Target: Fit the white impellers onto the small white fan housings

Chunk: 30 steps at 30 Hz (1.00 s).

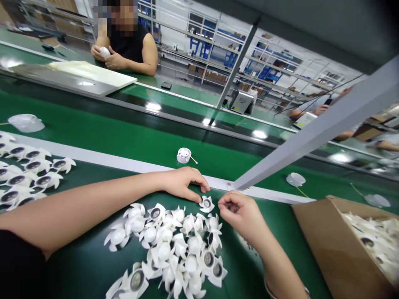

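A small white fan impeller (207, 204) with a dark ring and a pale centre lies at the far end of a loose pile of white impellers (165, 251). My left hand (182, 182) reaches over the back of that pile. Its thumb tip is at the edge of the single impeller, and the other fingers are bent forward, apart from the thumb. To the right, my right hand (240, 207) is just off the same impeller, fingers curled and tips close together. Whatever may be between those fingertips is hidden or too small to tell.
White round fan housings (183, 155) with thin leads sit on the green belt (124, 135) ahead. More impellers (18, 178) lie in rows at left. At right stand a cardboard box (336, 245) of white parts and a slanted grey post (311, 128). A co-worker (132, 50) sits opposite.
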Tool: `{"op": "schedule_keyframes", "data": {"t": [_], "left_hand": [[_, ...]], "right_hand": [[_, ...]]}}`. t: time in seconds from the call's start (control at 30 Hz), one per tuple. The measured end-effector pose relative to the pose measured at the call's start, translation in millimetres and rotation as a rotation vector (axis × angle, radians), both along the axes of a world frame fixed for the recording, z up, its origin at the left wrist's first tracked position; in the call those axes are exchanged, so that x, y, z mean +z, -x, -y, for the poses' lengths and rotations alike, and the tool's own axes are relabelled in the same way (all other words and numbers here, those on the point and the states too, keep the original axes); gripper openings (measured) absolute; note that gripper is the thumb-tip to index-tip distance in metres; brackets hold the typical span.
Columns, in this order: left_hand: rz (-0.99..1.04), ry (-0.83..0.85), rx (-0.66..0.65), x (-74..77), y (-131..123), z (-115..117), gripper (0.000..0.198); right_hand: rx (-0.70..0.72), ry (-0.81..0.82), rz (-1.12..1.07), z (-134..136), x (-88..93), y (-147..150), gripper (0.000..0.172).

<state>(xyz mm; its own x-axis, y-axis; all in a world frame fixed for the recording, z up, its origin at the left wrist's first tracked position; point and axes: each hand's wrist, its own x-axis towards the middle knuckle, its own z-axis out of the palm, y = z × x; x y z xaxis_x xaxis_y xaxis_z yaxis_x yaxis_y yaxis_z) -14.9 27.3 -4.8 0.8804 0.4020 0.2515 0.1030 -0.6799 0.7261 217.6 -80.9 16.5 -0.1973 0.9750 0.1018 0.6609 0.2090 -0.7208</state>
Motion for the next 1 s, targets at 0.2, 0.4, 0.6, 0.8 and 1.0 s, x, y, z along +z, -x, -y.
{"op": "schedule_keyframes", "data": {"t": [0.2,0.4,0.6,0.8,1.0], "left_hand": [[-0.002,-0.091,-0.048,-2.5,-6,2,0.049],[0.005,-0.107,-0.042,-8.4,-9,1,0.042],[-0.007,-0.088,0.007,-6.5,-9,4,0.031],[-0.019,-0.094,0.024,-7.4,-11,3,0.032],[0.034,-0.081,0.021,-11.1,-11,1,0.034]], "right_hand": [[0.135,-0.022,0.114,-7,-1.4,22,0.013],[0.048,-0.089,0.240,-6,-5.5,29,0.012],[0.050,-0.063,0.350,-6,-0.7,29,0.012],[0.262,-0.064,0.503,3,12.5,27,0.027],[0.281,-0.095,0.348,13,39.6,19,0.028]]}}
